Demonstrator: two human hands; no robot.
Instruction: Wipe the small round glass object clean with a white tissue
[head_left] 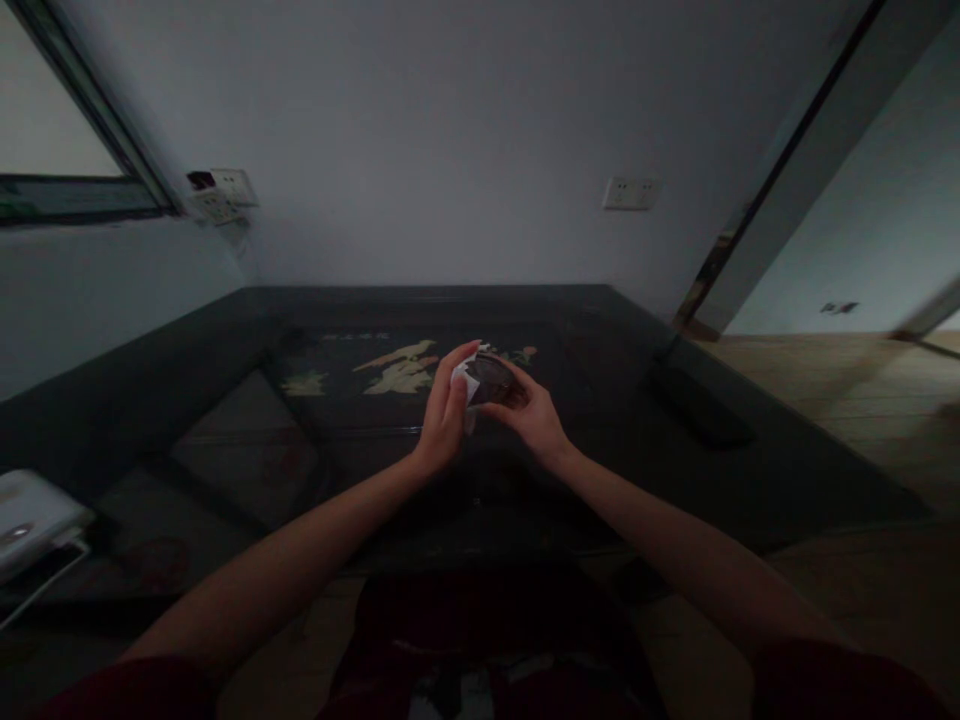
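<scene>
Above the middle of the dark table, a round see-through cup that looks like glass is held between both hands. My right hand is wrapped round its right side, thumb below and fingers above. On the other side my left hand presses a crumpled white tissue against the cup. One end of the tissue hangs under the left thumb. The cup appears tilted; its exact shape is partly hidden by the fingers, and the light is dim.
A white device with a cable stands at the left edge. A dark flat object lies on the table's right side. Pale bird-and-flower pictures decorate the tabletop. The wall behind carries sockets; wooden floor shows at right.
</scene>
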